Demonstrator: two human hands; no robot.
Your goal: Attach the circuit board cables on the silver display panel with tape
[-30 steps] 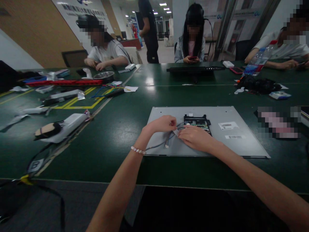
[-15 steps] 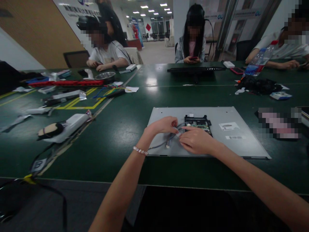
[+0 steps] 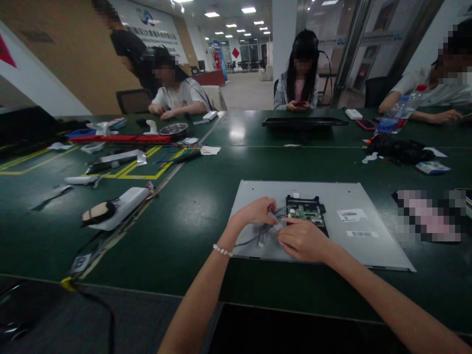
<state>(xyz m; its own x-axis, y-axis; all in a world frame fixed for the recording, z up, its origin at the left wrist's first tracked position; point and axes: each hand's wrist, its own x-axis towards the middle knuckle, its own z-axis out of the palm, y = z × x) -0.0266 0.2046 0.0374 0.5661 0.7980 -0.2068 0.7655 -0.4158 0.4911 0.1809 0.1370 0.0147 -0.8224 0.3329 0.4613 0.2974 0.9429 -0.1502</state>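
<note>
A flat grey metal panel, like the back of a display, lies on the table in front of me. Mounted on it is a black frame holding a green circuit board. My left hand pinches one end of a pale strip, which looks like tape. At its other end, my right hand is closed with fingertips on the strip, just in front of the board. A grey cable runs beneath and beside my left hand over the panel. My fingers partly hide where strip and cable meet.
Left on the green table are a white wrapped bundle and a red strip. A dark monitor lies across from me. Bottles, black cables and a pink item are at right. Several people sit opposite.
The view has tilted up and turned slightly left, so everything sits lower and further right. Both hands stay at the strip beside the board, with little change in their grip.
</note>
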